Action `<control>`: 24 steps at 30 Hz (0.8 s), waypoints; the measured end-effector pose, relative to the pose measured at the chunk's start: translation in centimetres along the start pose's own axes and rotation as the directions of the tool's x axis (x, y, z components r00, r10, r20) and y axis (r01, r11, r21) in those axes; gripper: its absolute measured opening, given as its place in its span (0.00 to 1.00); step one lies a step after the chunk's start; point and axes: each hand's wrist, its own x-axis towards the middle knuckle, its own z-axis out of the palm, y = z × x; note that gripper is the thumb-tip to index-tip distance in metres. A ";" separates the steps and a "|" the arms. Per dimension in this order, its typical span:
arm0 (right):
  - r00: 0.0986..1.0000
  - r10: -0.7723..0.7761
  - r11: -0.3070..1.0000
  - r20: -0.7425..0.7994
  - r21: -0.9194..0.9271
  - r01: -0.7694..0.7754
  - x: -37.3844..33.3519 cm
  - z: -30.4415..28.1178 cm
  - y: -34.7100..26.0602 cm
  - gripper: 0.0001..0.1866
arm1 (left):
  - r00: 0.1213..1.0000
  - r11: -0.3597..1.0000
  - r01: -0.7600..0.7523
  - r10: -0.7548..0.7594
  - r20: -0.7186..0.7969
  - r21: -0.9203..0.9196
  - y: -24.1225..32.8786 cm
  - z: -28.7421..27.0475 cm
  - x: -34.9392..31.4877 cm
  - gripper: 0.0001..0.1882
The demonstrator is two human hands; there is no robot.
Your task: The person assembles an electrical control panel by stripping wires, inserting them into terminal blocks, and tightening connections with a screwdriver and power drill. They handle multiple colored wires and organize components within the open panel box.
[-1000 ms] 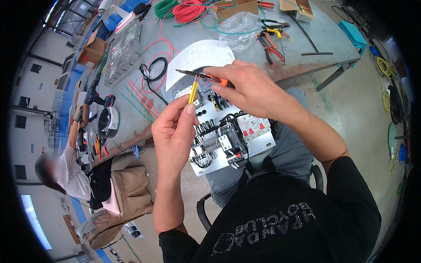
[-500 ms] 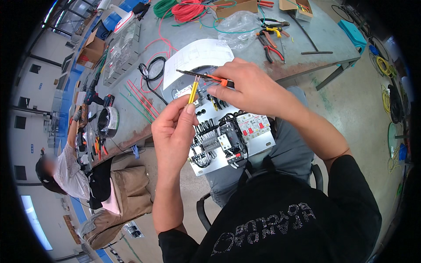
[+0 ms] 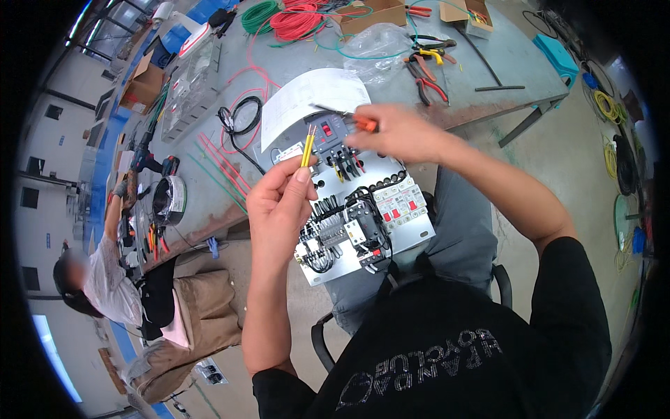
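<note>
My left hand point(image 3: 283, 195) pinches two yellow wires point(image 3: 307, 150) upright between thumb and fingers, with bare copper showing at their tips. My right hand point(image 3: 401, 133) grips an orange-handled hand tool point(image 3: 366, 124) with a thin dark metal front; motion blur hides its exact kind. The tool is apart from the wires, to their right. Below both hands, across my lap, rests a metal mounting plate point(image 3: 412, 236) carrying a grey circuit breaker point(image 3: 329, 133), small red-switched breakers point(image 3: 396, 212), a contactor point(image 3: 363, 227) and black wiring. My left forearm hides part of its left side.
A curled paper sheet point(image 3: 307, 105) leans beyond the plate. On the workbench point(image 3: 279, 59) lie red wire coils point(image 3: 299, 24), green coils point(image 3: 259, 17), pliers point(image 3: 430, 89) and a plastic bag point(image 3: 377, 52). Another person point(image 3: 115, 272) works at the left.
My right hand has drawn the orange-handled tool rightward, away from the yellow wires. The left hand keeps its pinch on them almost unmoved. The wire tips and grey breaker now show more plainly.
</note>
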 end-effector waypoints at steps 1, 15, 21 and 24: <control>0.992 0.126 0.992 -0.019 0.000 -0.126 0.3 -1.3 0.3 0.21 | 1.000 0.999 0.006 -0.006 0.002 -0.036 0.0 -0.5 -0.4 0.14; 0.861 0.199 0.776 -0.468 -0.461 -0.430 2.1 -13.7 21.3 0.24 | 1.000 0.978 -0.019 0.023 0.014 -0.207 1.3 -1.5 -0.7 0.13; 0.995 -0.051 0.723 0.088 0.690 -0.024 -0.2 1.0 -4.1 0.21 | 0.991 0.985 -0.132 0.127 -0.046 -0.114 1.2 -0.2 0.2 0.12; 0.988 -0.144 0.444 0.056 0.896 0.014 -0.3 4.4 -7.9 0.23 | 0.957 0.960 -0.279 0.279 -0.073 0.015 0.8 -0.2 0.1 0.10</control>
